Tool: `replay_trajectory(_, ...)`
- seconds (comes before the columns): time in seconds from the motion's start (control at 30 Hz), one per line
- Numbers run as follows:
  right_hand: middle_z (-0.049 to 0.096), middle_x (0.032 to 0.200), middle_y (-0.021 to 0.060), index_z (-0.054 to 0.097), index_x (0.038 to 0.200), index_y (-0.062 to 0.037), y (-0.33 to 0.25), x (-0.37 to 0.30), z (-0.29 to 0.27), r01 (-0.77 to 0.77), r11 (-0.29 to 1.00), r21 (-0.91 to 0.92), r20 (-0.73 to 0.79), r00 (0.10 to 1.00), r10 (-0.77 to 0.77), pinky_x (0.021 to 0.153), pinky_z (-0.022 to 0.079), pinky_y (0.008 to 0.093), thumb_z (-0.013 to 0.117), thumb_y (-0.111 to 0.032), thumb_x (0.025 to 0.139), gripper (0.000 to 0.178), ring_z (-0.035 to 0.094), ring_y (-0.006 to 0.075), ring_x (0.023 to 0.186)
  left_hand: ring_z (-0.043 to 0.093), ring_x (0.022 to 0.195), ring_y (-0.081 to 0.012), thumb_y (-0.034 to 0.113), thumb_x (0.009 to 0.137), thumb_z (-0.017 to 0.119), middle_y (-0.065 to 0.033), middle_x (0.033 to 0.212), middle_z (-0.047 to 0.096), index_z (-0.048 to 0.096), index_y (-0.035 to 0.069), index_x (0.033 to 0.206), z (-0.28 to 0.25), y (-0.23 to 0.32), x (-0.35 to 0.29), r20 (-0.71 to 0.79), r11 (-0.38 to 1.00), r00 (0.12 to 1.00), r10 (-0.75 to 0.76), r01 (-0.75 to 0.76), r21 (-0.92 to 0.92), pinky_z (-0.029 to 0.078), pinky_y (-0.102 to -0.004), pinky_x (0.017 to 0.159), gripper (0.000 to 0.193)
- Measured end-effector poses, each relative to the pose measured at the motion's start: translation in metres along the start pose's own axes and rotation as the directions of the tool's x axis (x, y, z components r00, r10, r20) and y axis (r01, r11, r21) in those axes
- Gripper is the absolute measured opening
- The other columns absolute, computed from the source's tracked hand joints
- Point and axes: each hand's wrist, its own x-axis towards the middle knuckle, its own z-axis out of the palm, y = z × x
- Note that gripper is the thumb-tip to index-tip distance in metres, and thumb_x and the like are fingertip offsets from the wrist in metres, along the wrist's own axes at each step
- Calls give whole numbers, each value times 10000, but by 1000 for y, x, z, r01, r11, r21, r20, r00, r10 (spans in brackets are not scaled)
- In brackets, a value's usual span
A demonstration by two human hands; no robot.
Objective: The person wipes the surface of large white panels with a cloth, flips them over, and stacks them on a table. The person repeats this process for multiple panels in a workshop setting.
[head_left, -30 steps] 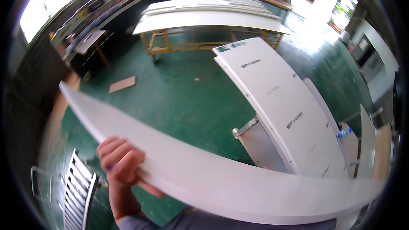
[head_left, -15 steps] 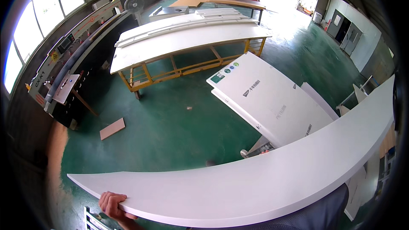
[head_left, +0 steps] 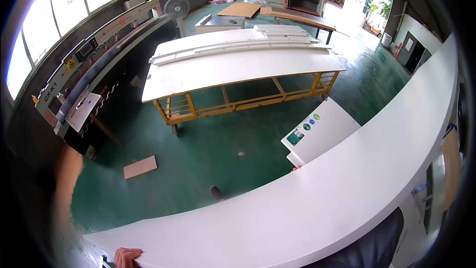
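A long white panel [head_left: 277, 213] stretches across the front of the view, low at the left and rising to the right; the fisheye bends its edges. My left hand [head_left: 128, 257] is closed on its near edge by the left end, with the fingers over the top face. At the far edge, a few fingertips of my right hand [head_left: 296, 168] curl over the rim; the panel hides the rest of that hand. The near edge lies close against my dark clothing [head_left: 372, 245].
Ahead stands a yellow-framed wheeled table [head_left: 248, 69] bearing white strips. White boards [head_left: 322, 129] with printed stickers lie partly behind the panel. At left is a long machine [head_left: 99, 69]. A small pinkish board [head_left: 140, 167] lies on the green floor; a shoe tip [head_left: 216, 193] shows.
My view has swung, so the table and machine sit farther right. The panel covers more of the stickered boards. Fingertips of my right hand and a shoe tip now show beyond its far edge.
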Motion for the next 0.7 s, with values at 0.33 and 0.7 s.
replay_trajectory(0.33,576,1349,140,601,1283,-95,-69,136,78,82,991,108,-67,995,-75,1049,405,540,478,-297,1020,354,518,366,1249,541,486,-246,604,970,496,-49,569,571,666,103,661,100,-145,129,16,994,999,39,-41,102,402,-380,455,612)
replay_trajectory(0.7,566,1376,146,597,1302,-101,-179,338,63,200,938,282,56,973,-224,1068,394,549,465,-299,1024,365,509,382,1269,515,508,-293,189,728,644,-74,580,488,595,120,655,293,-162,305,232,940,968,91,-161,302,396,-419,484,111)
